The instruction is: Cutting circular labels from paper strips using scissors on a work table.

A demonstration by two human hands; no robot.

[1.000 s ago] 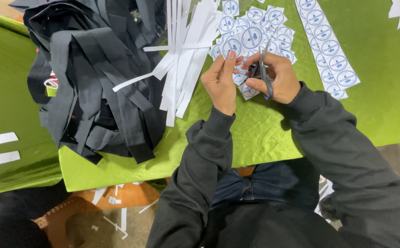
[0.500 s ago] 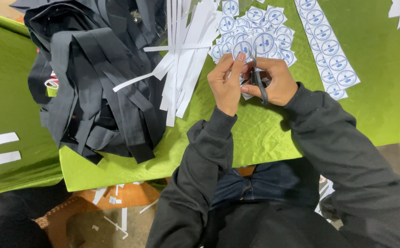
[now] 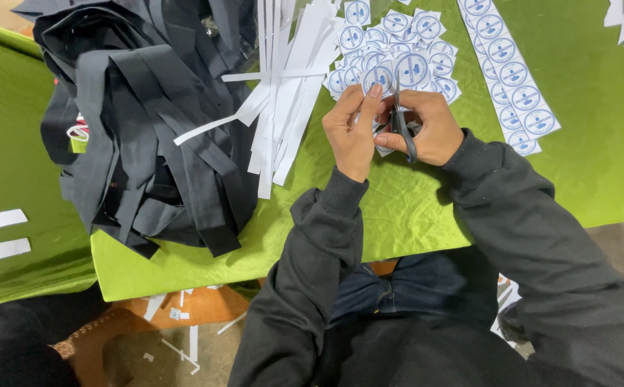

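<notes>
Head view: my left hand (image 3: 351,132) pinches a round blue label (image 3: 380,77). My right hand (image 3: 426,125) grips black scissors (image 3: 401,129) (blades mostly hidden) beside the label pile (image 3: 398,43).

Left hand (image 3: 353,132) pinches a round blue-and-white sticker (image 3: 380,77) by its edge, thumb and fingers closed on it. Right hand (image 3: 426,127) grips black scissors (image 3: 401,130), fingers through the handles, blades hidden between the hands. Just beyond them lies a pile of cut stickers (image 3: 398,32), with an uncut sticker strip (image 3: 512,75) to the right. White paper strips (image 3: 283,86) fan out beside a heap of black fabric straps (image 3: 140,122) on the green counter (image 3: 584,158).
</notes>
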